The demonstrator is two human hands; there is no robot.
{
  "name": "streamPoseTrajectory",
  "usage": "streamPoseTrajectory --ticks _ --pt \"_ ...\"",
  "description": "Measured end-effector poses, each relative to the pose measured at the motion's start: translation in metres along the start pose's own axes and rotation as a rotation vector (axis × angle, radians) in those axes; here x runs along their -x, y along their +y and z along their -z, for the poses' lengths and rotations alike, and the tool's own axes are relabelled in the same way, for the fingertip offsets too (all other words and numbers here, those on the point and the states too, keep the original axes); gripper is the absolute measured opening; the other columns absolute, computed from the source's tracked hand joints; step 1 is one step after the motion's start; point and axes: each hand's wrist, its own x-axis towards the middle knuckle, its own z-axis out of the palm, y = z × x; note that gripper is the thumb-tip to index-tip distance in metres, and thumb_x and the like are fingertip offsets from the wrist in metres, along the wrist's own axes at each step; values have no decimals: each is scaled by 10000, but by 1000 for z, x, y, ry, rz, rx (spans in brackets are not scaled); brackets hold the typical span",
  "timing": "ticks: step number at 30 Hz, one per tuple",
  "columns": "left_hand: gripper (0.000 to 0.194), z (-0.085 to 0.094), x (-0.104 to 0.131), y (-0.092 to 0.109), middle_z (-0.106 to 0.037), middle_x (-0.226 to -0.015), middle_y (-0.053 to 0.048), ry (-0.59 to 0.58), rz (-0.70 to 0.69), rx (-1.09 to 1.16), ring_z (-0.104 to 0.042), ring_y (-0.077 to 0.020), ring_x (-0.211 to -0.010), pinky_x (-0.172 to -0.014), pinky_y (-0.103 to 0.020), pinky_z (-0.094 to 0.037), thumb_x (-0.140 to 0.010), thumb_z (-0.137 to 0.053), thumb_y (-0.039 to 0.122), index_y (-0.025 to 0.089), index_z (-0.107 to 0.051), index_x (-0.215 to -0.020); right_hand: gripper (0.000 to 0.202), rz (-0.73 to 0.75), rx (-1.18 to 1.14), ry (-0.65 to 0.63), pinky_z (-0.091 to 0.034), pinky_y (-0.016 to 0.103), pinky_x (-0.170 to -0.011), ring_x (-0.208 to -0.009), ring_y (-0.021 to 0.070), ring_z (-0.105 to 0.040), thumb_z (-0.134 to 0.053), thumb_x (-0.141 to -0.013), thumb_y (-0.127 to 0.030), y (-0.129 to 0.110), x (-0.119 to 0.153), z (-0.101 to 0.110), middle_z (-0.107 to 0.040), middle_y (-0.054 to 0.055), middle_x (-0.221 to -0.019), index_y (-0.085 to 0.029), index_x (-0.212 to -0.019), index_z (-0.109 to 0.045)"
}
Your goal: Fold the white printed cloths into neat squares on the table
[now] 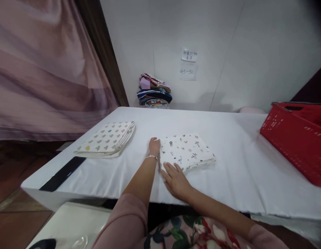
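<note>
A white cloth printed with small palm trees and animals (187,150) lies folded in a flat bundle in the middle of the table. At its left edge, my left hand (154,147) has its fingers curled against the far corner, closed on the cloth's edge. My right hand (177,180) rests on the near left corner with its fingers stretched out flat. The underside of the bundle and the fingertips of my left hand are partly hidden.
Another folded cloth with a grey print (105,140) lies to the left, near a black strip (63,174). A red plastic basket (295,141) stands at the right. Folded fabrics (154,91) are piled at the wall behind the white-covered table (235,186).
</note>
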Motion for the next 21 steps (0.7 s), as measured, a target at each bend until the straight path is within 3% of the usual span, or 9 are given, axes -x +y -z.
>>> streamPoseTrajectory --ticks 4,8,10,12,15,21 --pt "340 9 8 5 -610 -1168 -147 -1 -101 -97 -557 -261 -1118 -978 -372 -408 -787 -564 306 150 -576 -1089 484 2 -12 2 -174 496 -1118 -1387 253 -221 -385 -935 -297 -1 0 2 -307 151 -1495 -152 -1397 -381" --pt "361 10 35 10 -549 -1243 -152 78 -481 -249 -466 -264 -1223 -1057 -399 -349 -841 -507 356 140 -564 -1126 489 0 -26 21 -171 490 -1118 -1385 249 -222 -359 -946 -291 -2 0 5 -297 160 -1497 -141 -1411 -352" --pt "362 7 52 8 -542 -1274 -132 4 -696 -266 -444 -236 -1252 -1080 -370 -333 -873 -472 366 150 -559 -1150 485 -3 -30 40 -173 489 -1117 -1375 251 -238 -358 -947 -291 -2 1 7 -321 168 -1482 -139 -1408 -357" --pt "379 4 64 1 -517 -1328 -118 -112 -823 -281 -426 -217 -1278 -1097 -353 -317 -896 -438 379 157 -553 -1181 478 2 -39 59 -171 484 -1118 -1365 250 -250 -368 -945 -293 -2 2 10 -354 166 -1461 -141 -1398 -373" --pt "403 1 72 -14 -487 -1375 -120 -229 -872 -395 -393 -232 -1311 -1117 -392 -285 -909 -405 378 150 -555 -1205 465 27 -72 72 -178 456 -1122 -1364 231 -249 -395 -930 -276 0 8 12 -393 135 -1441 -161 -1381 -403" --pt "405 0 70 -24 -470 -1398 -98 -227 -919 -592 -347 -243 -1341 -1124 -418 -246 -915 -362 348 180 -557 -1227 356 80 -204 172 -218 411 -1109 -1284 157 -400 -382 -892 -178 21 33 18 -585 55 -1281 -216 -1165 -607"
